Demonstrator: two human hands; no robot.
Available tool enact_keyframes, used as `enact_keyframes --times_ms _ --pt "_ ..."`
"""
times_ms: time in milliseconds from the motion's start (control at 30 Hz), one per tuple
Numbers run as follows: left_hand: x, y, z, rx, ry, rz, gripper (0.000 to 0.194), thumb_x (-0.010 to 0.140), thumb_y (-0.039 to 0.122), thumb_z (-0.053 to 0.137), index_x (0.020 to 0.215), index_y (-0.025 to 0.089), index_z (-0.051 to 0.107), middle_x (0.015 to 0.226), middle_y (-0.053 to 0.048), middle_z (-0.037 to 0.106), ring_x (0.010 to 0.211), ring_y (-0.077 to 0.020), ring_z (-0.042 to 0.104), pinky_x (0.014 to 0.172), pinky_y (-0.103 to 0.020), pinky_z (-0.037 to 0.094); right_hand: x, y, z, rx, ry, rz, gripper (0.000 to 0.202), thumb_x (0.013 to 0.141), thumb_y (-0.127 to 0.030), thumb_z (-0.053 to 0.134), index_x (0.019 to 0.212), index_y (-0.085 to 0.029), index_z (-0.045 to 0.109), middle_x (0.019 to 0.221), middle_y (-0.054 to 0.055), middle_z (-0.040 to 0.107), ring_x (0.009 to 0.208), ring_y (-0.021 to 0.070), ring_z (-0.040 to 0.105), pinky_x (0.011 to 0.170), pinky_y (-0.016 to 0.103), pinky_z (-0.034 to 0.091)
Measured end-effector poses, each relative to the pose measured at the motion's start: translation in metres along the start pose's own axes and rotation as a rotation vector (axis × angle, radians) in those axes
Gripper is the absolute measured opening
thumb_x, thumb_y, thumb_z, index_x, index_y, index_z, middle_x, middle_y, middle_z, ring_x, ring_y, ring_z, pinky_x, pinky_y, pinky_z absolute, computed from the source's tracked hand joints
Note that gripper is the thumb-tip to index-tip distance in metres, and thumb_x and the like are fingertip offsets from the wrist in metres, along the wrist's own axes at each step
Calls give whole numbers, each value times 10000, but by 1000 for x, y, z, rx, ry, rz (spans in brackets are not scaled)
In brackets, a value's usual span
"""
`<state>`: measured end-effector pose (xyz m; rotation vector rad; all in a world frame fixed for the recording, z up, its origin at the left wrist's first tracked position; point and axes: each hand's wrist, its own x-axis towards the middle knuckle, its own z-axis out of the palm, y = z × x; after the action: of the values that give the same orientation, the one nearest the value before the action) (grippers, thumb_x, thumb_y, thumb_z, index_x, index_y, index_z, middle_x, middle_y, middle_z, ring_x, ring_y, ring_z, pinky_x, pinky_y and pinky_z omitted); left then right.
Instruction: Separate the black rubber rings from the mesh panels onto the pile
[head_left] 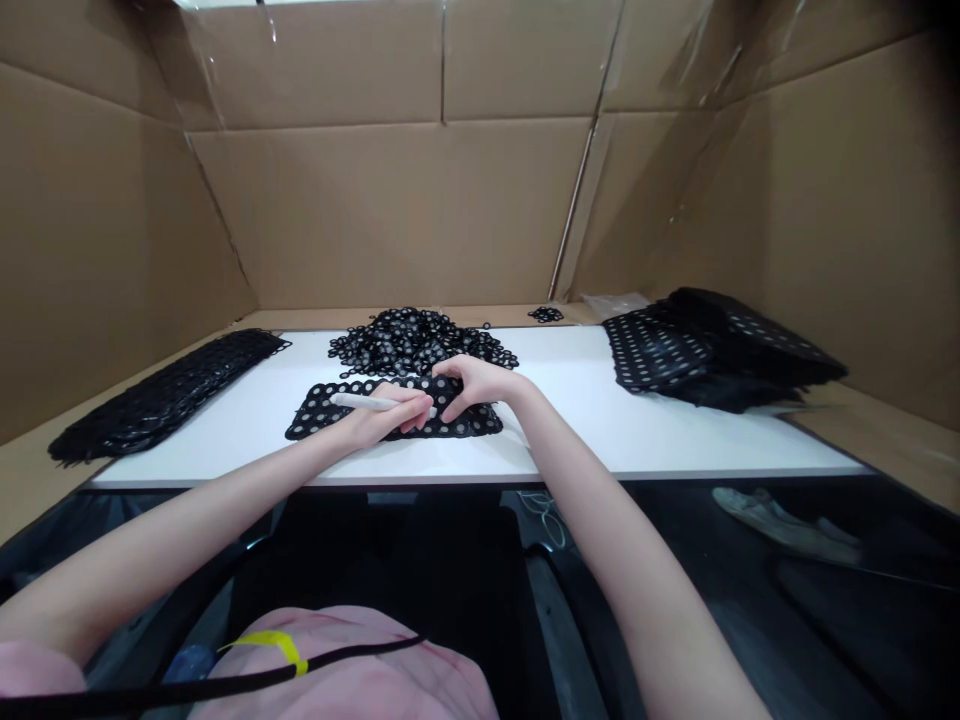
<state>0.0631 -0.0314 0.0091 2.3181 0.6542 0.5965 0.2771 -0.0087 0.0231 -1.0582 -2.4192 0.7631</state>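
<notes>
A black sheet with rows of pale round dots (313, 410) lies flat near the front edge of the white table. Over its middle, my left hand (394, 412) is closed around a white pen-like tool (352, 401), whose tip points right toward the sheet. My right hand (476, 383) rests at the sheet's right part, thumb and index finger curved apart in a C shape, with nothing visible between them. Directly behind the sheet is a heap of small black rings (409, 340).
A long stack of black pieces (172, 390) lies at the left. Black dotted sheets (697, 345) are piled at the right. A few rings (546, 314) sit at the back. Cardboard walls (390, 215) enclose the white table (570, 400).
</notes>
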Motion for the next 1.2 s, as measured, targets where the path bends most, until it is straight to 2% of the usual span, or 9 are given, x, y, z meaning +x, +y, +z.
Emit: enact_keyframes --times_ms 333,533,667,733,800,900,1000,1100,1200 --pt "4 -1 2 -39 -12 -13 469 940 403 356 555 154 455 503 16 425 534 -103 403 572 -255 319 0 -2 0 15 -13 -44 390 512 -367 786 693 -188 491 674 -68 366 671 106 360 605 232 275" --pt "5 -2 2 -53 -97 18 451 935 395 363 561 156 440 524 19 421 523 -96 378 568 -261 307 0 -1 0 3 -9 -35 380 515 -343 777 713 -190 491 673 -72 352 661 103 362 605 231 276" --pt "5 -1 2 -45 -115 11 466 932 423 355 564 156 454 522 16 421 523 -101 384 574 -260 319 0 -1 -1 -53 -24 -33 354 547 -364 762 752 -186 534 700 -61 450 699 125 437 628 237 328" --pt "4 -1 2 -29 -103 0 466 934 426 346 575 154 467 526 16 425 535 -104 395 580 -256 325 -1 0 -1 -94 -39 3 397 548 -392 769 831 -189 578 793 -35 549 788 166 516 679 252 386" --pt "4 -1 3 -2 -85 -3 462 938 417 339 587 150 475 539 17 438 547 -103 404 592 -252 327 -3 1 -1 -130 -48 76 522 519 -430 794 948 -198 609 954 2 620 936 224 564 776 280 437" --pt "2 0 4 34 -66 13 451 944 401 336 602 147 484 563 19 461 561 -99 415 613 -248 330 -6 0 -1 -163 -68 176 735 475 -496 818 1116 -213 598 1194 42 607 1133 285 539 938 326 438" --pt "1 0 5 47 -62 19 454 948 412 330 617 148 494 583 16 482 574 -103 429 619 -248 336 -7 1 -2 -176 -77 202 859 452 -535 822 1206 -215 565 1316 57 551 1214 303 500 1017 347 405" --pt "1 0 5 62 -46 26 463 951 425 322 630 147 507 586 16 481 575 -105 432 611 -246 337 -6 3 -2 -174 -50 201 863 416 -552 832 1177 -223 593 1277 51 581 1190 303 519 991 329 425" --pt "0 1 5 79 -30 44 463 953 424 320 641 145 518 588 17 479 577 -103 433 602 -241 333 -5 1 -3 -154 -41 184 763 395 -545 837 1058 -220 647 1111 29 655 1070 284 578 892 298 464"
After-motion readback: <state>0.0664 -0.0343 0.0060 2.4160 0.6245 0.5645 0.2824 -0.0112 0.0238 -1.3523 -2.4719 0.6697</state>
